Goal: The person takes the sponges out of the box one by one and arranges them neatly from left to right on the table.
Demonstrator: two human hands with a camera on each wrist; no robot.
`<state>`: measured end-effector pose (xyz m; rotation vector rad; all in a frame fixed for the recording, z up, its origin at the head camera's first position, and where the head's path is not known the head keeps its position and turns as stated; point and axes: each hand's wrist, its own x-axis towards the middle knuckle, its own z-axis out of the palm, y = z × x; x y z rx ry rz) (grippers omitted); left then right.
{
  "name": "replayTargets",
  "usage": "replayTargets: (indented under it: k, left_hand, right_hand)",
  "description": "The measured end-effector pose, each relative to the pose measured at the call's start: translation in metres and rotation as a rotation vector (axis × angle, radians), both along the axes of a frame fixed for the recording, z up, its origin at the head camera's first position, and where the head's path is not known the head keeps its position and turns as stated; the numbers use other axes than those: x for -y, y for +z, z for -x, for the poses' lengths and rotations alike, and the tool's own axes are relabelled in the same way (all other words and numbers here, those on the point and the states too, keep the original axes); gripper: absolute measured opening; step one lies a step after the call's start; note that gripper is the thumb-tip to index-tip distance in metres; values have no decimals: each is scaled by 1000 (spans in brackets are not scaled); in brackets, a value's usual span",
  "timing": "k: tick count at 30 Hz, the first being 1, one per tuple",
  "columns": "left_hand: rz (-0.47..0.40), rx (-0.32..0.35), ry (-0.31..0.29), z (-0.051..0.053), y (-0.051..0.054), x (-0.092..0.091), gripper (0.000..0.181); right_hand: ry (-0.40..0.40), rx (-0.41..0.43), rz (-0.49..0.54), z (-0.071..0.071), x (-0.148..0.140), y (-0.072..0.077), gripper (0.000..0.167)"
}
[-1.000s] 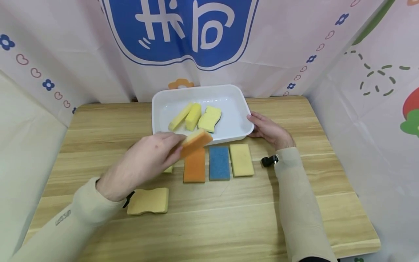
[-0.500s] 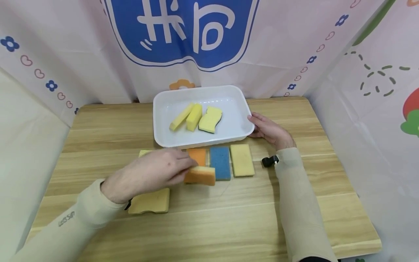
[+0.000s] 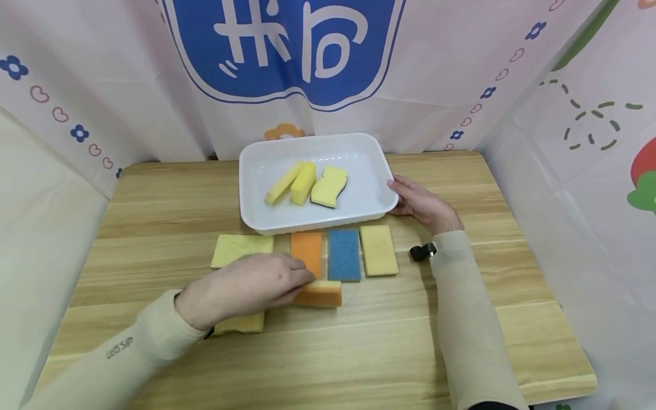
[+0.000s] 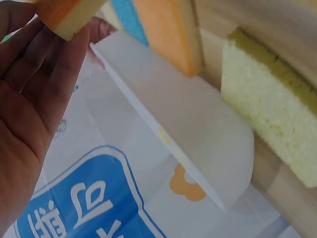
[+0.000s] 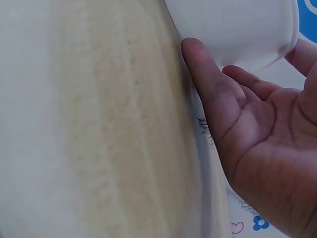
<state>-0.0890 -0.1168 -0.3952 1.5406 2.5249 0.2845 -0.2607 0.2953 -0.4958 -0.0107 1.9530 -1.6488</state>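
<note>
In the head view my left hand point(image 3: 251, 287) pinches an orange-and-yellow sponge point(image 3: 324, 294) by one end, its long side upright, low over the table. In the left wrist view the same sponge point(image 4: 69, 15) sits between thumb and fingertips. Behind it lies a row: a yellow-green sponge point(image 3: 241, 246), an orange sponge point(image 3: 306, 253), a blue sponge point(image 3: 344, 256) and a pale yellow sponge point(image 3: 378, 250). My right hand point(image 3: 422, 202) holds the right end of a white tray point(image 3: 366, 196), fingers at its rim and wall. Partly under my left wrist lies a wavy-edged yellow sponge point(image 3: 241, 325).
Inside the tray are a thin yellow sponge point(image 3: 282, 183), a thick yellow block sponge point(image 3: 304, 183) and a wavy sponge point(image 3: 329, 187) with a dark underside. The wooden table point(image 3: 389, 353) ends at a printed cloth backdrop point(image 3: 435, 74) behind the tray.
My left hand has brought the orange-and-yellow sponge from the tray's front edge down toward me, in front of the row. The right hand has stayed on the tray.
</note>
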Motion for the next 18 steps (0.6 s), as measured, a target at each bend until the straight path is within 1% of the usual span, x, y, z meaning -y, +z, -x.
replayTargets:
  k: [5, 7, 8, 10, 13, 15, 18]
  left_hand:
    - [-28, -190, -38, -10, -10, -4, 16]
    - [-33, -246, -46, -13, -13, -5, 18]
    - [-28, -264, -47, -15, -14, -5, 19]
    - [-17, -277, -47, -17, -16, -6, 20]
    - [-2, -276, -53, -21, -20, -6, 21]
    - [-12, -270, -63, -23, -25, -7, 23]
    - [-18, -282, -79, -27, -33, -9, 25]
  right_hand:
    - [-3, -1, 5, 1, -1, -2, 79]
    - [-4, -3, 6, 0, -1, -2, 79]
    - [-5, -4, 6, 0, -1, -2, 79]
    - [-6, -4, 7, 0, -1, -2, 78]
    - [0, -5, 5, -1, -1, -1, 79]
    - [0, -5, 5, -1, -1, -1, 79]
    - [-2, -6, 6, 0, -2, -1, 79]
